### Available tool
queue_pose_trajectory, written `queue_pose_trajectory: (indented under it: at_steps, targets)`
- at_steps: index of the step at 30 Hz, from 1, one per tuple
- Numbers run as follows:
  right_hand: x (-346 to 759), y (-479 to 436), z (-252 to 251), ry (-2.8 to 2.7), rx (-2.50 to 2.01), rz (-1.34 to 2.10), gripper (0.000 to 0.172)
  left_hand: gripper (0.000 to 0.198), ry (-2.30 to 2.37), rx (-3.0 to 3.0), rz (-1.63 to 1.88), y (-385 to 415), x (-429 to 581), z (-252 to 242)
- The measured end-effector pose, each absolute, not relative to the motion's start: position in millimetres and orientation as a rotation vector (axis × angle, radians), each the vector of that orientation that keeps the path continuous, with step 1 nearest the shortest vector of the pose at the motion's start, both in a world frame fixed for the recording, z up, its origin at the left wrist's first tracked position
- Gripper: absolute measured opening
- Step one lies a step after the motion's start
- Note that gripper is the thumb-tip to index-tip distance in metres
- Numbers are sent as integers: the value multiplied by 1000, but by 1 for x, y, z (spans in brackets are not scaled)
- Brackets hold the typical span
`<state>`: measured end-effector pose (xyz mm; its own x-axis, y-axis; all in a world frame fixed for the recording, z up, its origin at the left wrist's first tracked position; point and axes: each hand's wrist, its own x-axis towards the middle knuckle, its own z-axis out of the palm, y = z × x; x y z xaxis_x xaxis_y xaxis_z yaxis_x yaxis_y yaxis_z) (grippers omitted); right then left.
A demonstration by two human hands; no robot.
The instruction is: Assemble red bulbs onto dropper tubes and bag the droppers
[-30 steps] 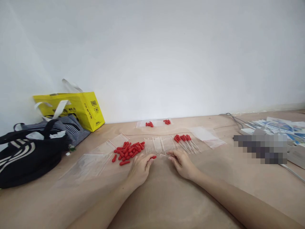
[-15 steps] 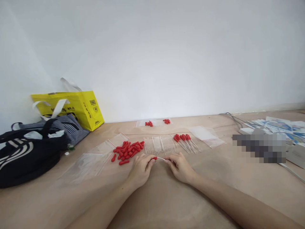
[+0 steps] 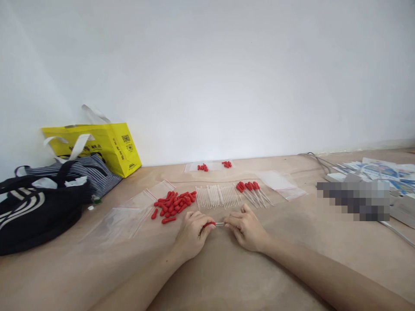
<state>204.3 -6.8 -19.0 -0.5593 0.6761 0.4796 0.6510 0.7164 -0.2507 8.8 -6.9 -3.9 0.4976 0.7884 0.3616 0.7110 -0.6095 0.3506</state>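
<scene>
My left hand [image 3: 192, 231] pinches a small red rubber bulb [image 3: 209, 224]. My right hand [image 3: 247, 228] pinches the clear thin tube [image 3: 219, 224] that runs into that bulb. Both hands rest low on the tan surface, fingertips almost meeting. Just beyond them lie a heap of loose red bulbs [image 3: 174, 204], a row of clear tubes [image 3: 217, 196], and several finished droppers with red tops [image 3: 252, 190].
Clear zip bags [image 3: 125, 218] lie at the left and another [image 3: 280, 183] at the right. A black striped bag [image 3: 35, 207] and a yellow bag [image 3: 103, 144] stand far left. Papers and a cable [image 3: 372, 172] lie at the right. More red bulbs [image 3: 214, 166] sit near the wall.
Both hands drew back toward me and came together. The tube, lying apart from the bulb a second ago, is now pushed into it between my fingertips.
</scene>
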Motion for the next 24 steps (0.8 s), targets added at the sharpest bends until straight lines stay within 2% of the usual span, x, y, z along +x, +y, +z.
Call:
queue_pose_trajectory:
  at_steps: [21,24]
  targets:
    - [201,-6,-21,-2347,-866,196,21,19,1186,2690,780,-10,14,-7]
    - [203,-4,-18,-2349,-862,195,22,14,1217,2653,787,-9,12,-4]
